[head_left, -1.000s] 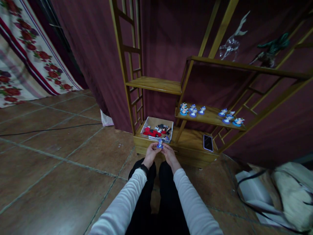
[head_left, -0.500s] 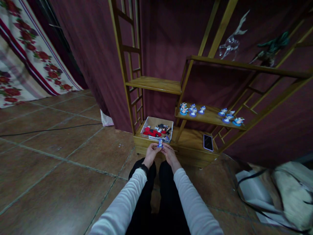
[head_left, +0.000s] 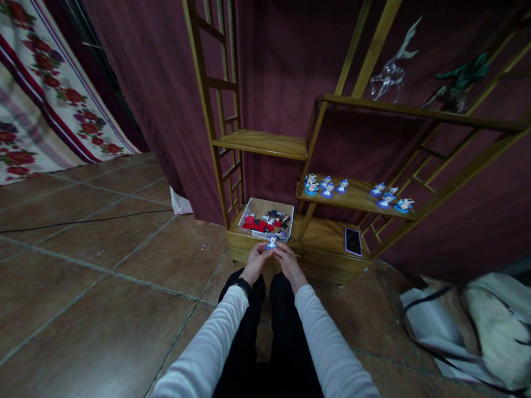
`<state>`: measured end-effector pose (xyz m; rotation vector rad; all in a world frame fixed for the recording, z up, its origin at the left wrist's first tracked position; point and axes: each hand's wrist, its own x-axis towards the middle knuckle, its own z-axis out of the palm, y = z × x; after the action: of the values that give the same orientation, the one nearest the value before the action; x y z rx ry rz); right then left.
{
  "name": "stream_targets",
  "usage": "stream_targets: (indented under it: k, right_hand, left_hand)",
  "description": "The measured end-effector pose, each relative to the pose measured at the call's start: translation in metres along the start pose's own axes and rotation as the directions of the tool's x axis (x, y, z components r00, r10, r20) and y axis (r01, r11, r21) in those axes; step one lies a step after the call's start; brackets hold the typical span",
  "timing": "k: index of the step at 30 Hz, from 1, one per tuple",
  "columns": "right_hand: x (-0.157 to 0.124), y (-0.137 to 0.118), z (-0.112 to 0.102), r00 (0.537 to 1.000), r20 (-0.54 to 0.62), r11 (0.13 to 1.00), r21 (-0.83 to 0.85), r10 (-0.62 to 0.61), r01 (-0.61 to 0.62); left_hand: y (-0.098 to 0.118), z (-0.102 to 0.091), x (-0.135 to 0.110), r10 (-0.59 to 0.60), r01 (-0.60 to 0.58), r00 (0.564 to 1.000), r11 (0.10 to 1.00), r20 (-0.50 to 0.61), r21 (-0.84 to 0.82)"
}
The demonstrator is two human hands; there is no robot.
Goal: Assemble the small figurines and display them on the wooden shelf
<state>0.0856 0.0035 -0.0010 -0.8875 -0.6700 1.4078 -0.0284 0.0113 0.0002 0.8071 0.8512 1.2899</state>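
Observation:
Between my fingertips is a small white-and-purple figurine [head_left: 272, 241], held upright just in front of the box. My left hand [head_left: 258, 260] pinches its base from the left. On the other side, my right hand [head_left: 287, 258] grips the same base. Just beyond both hands, an open cardboard box [head_left: 244, 221] on the bottom shelf holds red, black and white figurines [head_left: 265, 221]. On the shelf to the right stand similar small figurines [head_left: 327, 189] in a left group, with another group of figurines [head_left: 385, 199] farther right.
A phone [head_left: 353, 241] lies on the bottom shelf of the wooden rack [head_left: 261, 142]. Above stand a clear glass deer [head_left: 390, 74] and a dark green statue [head_left: 460, 83]. Bags [head_left: 489, 315] lie on the floor at right; a black cable [head_left: 87, 220] crosses the tiles at left.
The figurine has been turned between my fingers and now shows a wider side with its white face. Both hands stay in nearly the same place.

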Motion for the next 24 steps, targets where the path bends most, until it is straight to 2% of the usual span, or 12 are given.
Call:
stream_targets:
  k: [5, 11, 15, 24]
  right_hand:
    - [0.0021, 0.0015, -0.0015, 1.000, -0.022, 0.999, 0.033, 0.014, -0.014]
    - [0.0019, 0.0017, -0.0020, 0.998, -0.050, 1.000, 0.016, -0.023, 0.024]
    - [0.0013, 0.0015, -0.0017, 0.999, -0.030, 0.999, 0.017, -0.029, 0.030]
    - [0.0005, 0.0006, -0.0012, 0.999, -0.029, 0.999, 0.036, 0.019, -0.018]
  left_hand:
    - [0.0018, 0.0006, -0.0008, -0.037, 0.039, 0.999, 0.997, 0.022, -0.073]
    - [0.0060, -0.0002, -0.0031, -0.124, 0.128, 0.991, 0.986, 0.048, -0.106]
    - [0.0069, -0.0008, -0.0032, -0.153, 0.165, 0.984, 0.976, 0.090, -0.145]
    - [0.0035, 0.0016, -0.0037, -0.112, 0.117, 0.992, 0.988, 0.062, -0.099]
